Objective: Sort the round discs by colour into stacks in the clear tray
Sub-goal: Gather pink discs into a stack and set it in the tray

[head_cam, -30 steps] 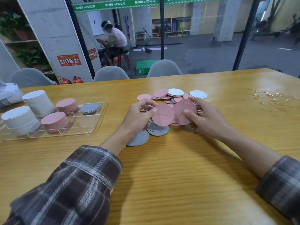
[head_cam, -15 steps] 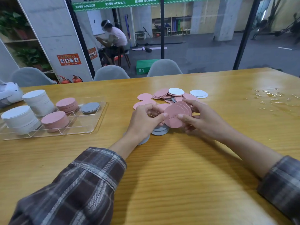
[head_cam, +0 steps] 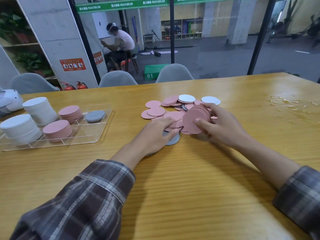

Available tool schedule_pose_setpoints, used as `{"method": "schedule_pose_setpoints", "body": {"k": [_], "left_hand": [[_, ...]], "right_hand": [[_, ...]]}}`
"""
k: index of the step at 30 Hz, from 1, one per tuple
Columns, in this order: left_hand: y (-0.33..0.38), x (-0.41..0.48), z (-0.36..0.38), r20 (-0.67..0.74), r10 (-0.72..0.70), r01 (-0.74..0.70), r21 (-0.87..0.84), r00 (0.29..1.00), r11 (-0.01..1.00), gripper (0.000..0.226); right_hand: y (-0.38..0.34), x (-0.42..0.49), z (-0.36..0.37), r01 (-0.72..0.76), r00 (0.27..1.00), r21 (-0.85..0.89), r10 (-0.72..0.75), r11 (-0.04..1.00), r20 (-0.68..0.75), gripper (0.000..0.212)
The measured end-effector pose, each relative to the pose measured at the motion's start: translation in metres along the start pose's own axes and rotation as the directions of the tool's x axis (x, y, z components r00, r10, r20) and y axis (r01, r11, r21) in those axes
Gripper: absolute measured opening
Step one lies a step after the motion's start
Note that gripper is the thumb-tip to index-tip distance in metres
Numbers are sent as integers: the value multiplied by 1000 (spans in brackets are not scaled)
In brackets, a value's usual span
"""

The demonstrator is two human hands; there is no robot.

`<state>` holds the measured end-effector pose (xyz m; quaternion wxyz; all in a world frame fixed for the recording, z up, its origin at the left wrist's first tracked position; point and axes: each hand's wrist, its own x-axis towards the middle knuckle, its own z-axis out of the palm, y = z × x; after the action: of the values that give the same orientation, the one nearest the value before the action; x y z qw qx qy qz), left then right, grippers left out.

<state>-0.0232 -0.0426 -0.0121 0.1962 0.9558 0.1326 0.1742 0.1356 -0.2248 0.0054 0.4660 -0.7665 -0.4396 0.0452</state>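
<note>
My right hand (head_cam: 220, 126) grips a stack of pink discs (head_cam: 194, 119) held on edge above the table. My left hand (head_cam: 155, 134) lies flat with straight fingers on pink discs in the loose pile (head_cam: 173, 108), which mixes pink, white and grey discs; a grey disc (head_cam: 174, 141) pokes out under its fingertips. At the left stands the clear tray (head_cam: 90, 135), holding two white stacks (head_cam: 40, 110) (head_cam: 20, 128), two pink stacks (head_cam: 70, 112) (head_cam: 58, 129) and a low grey stack (head_cam: 95, 116).
The wooden table (head_cam: 190, 187) has a patch of spilled liquid (head_cam: 290, 104) at the far right. Grey chairs (head_cam: 174, 73) line the far edge. A white device (head_cam: 10, 99) lies at the left edge, behind the tray.
My left hand has let go of a pink disc it passed to the right hand's stack and now lies flat on the pile. The right hand's stack is thicker.
</note>
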Motion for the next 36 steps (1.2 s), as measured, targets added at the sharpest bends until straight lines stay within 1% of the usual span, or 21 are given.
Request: {"method": "schedule_pose_setpoints", "body": {"k": [3, 6, 8, 11, 13, 16, 17, 20, 22, 23, 26, 28, 31, 33, 36], "left_hand": [[0, 0, -5, -110, 7, -6, 7, 994, 1000, 24], [0, -2, -9, -157, 36, -36, 3, 987, 999, 16], [1, -3, -9, -184, 54, -60, -29, 982, 998, 12], [1, -2, -6, -191, 5, -27, -114, 982, 993, 8], [2, -3, -2, -195, -45, 17, -146, 980, 989, 15], [0, -3, -3, -191, -122, 101, -117, 974, 988, 40], [0, -3, -4, -186, -138, 114, -134, 973, 984, 44], [0, -4, -10, -216, -164, 116, -221, 962, 968, 43], [-1, -3, -16, -246, -204, 128, -291, 948, 948, 34], [-3, -3, -19, -232, -220, 137, -328, 948, 935, 28], [-9, -2, -28, -114, -190, 106, -512, 975, 852, 17], [-8, -3, -28, -96, -165, 80, -580, 982, 810, 15], [-2, -2, -20, -145, -152, 38, -588, 978, 808, 12], [3, 1, -14, -191, -144, 4, -589, 971, 808, 11], [10, 3, -8, -239, -174, -11, -616, 955, 788, 12]], "right_hand": [[-1, 1, 0, 1, 1000, -2, -1, 1000, -13, 51], [-1, 1, 0, 1, 1000, 1, -1, 1000, -18, 52], [-1, 0, 0, 0, 1000, 13, 0, 1000, -12, 51], [0, 1, 0, -3, 1000, 19, 3, 1000, -12, 52], [1, 1, 0, -9, 1000, 9, 9, 1000, -12, 54], [2, 1, 1, -14, 1000, -19, 14, 1000, -18, 55], [2, 1, 1, -15, 1000, -24, 14, 1000, -20, 55], [1, 1, 2, -19, 1000, -12, 19, 1000, -17, 50], [0, 0, 2, -15, 1000, -18, 14, 1000, -23, 50], [1, 0, 2, -12, 1000, -20, 11, 1000, -29, 51], [0, 0, 2, -16, 1000, 7, 17, 1000, -21, 50], [-1, 0, 3, -27, 1000, 29, 27, 999, 0, 50], [-4, -1, 5, -43, 997, 87, 37, 995, 64, 54], [-6, -2, 7, -74, 991, 167, 54, 983, 121, 60], [-8, -3, 8, -99, 985, 225, 64, 969, 157, 66]]}}
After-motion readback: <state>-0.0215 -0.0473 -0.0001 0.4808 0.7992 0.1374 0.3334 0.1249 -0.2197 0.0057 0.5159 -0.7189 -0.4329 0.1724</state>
